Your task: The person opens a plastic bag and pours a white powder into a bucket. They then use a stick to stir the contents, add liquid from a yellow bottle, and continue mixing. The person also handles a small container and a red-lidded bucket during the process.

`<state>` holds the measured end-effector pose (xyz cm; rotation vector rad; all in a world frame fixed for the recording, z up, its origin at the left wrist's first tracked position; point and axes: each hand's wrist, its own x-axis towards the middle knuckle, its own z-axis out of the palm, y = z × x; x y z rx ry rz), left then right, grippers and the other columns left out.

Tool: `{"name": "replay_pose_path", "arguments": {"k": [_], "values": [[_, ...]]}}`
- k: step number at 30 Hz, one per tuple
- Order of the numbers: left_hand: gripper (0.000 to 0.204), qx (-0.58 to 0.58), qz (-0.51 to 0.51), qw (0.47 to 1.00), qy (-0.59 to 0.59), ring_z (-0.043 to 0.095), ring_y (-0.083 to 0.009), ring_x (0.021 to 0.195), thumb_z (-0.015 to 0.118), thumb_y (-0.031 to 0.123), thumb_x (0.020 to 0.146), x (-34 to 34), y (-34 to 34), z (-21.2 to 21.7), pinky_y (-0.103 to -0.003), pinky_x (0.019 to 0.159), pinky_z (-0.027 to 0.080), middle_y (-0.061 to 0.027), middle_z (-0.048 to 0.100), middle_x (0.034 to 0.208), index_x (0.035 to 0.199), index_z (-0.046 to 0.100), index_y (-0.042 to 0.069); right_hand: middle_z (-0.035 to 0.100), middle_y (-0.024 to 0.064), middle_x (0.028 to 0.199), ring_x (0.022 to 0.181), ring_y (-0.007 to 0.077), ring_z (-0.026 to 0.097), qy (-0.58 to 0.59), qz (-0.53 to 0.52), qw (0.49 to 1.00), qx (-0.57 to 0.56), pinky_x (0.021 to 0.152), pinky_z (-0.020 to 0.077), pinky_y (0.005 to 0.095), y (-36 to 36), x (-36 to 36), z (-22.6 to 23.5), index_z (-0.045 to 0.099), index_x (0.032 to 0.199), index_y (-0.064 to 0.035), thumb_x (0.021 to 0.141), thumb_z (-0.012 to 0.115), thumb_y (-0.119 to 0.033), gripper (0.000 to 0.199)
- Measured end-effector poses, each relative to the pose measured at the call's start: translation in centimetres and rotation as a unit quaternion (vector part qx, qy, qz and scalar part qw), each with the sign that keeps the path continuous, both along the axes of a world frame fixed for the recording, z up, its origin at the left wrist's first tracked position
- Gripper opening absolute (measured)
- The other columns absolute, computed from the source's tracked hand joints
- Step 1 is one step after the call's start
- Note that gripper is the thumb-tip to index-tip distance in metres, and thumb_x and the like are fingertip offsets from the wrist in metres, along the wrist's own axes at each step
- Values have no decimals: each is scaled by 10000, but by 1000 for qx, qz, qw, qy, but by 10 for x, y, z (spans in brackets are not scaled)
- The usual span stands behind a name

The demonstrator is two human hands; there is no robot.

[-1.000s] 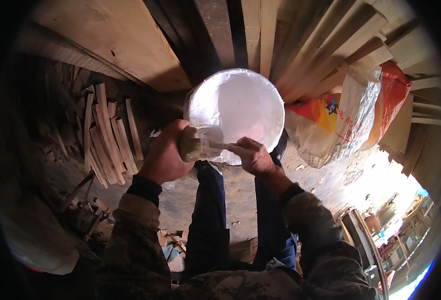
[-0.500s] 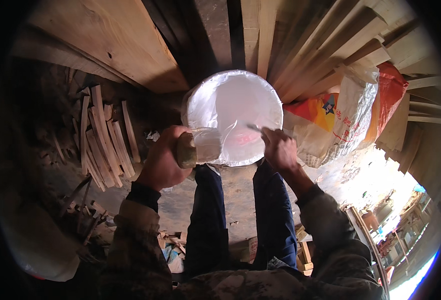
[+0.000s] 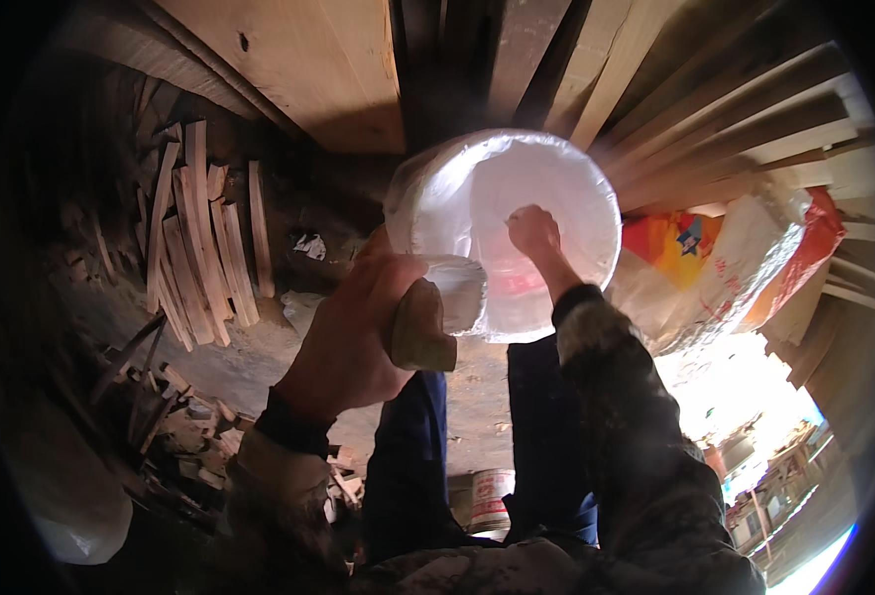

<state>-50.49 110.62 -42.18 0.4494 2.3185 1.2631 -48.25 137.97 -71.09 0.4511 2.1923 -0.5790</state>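
White container (image 3: 432, 198): we find it near 1 o'clock of our view, its round mouth facing us.
Left hand (image 3: 353, 332): at the container's 8 o'clock, fingers wrapped round a tan block (image 3: 422, 332).
Right hand (image 3: 534, 233): curled into a fist before the mouth; we cannot tell what, if anything, it grips.
Wood strips (image 3: 194, 238): bunched between 9 and 10 o'clock.
Printed sack (image 3: 730, 273): at 3 o'clock, beside the container.

Dirt-brown floor (image 3: 477, 412), glaringly sunlit at right; on it, at left, a loose bundle of pale wood strips (image 3: 195, 243), a crumpled light scrap (image 3: 309, 246) beside them, jumbled wood offcuts (image 3: 189, 436) nearer, and a red-and-white container (image 3: 492, 494) at lower centre.
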Motion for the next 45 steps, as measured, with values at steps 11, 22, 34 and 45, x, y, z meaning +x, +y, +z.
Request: {"name": "replay_pose_path", "arguments": {"k": [11,22,34,45], "values": [[546,21,6,999,-40,674,-318,1123,828,18,812,-5,9,5,-409,972,537,-188,654,1210,1300,586,47,733,99,933,794,122,670,130,-299,872,-364,703,548,282,59,72,253,774,1245,26,1042,647,-111,276],[552,23,10,998,-57,675,-313,1090,841,26,788,4,3,0,-400,956,540,-165,658,1162,1278,587,52,623,62,888,775,252,668,425,183,849,-256,668,593,406,48,92,191,783,1222,-82,738,635,74,529],[644,-24,29,991,-126,632,-284,1243,834,23,776,4,6,10,-387,1054,516,-165,620,1334,1366,574,42,739,160,835,753,352,744,296,103,950,-9,620,589,466,33,42,157,698,956,-88,981,658,-148,76],[742,11,3,998,-55,613,-350,1279,880,10,749,17,-21,-8,-431,1106,501,-155,619,1371,1410,546,50,782,221,1039,1021,427,748,85,138,987,17,937,592,523,-21,2,-48,818,1024,-77,922,637,-172,229]]}}
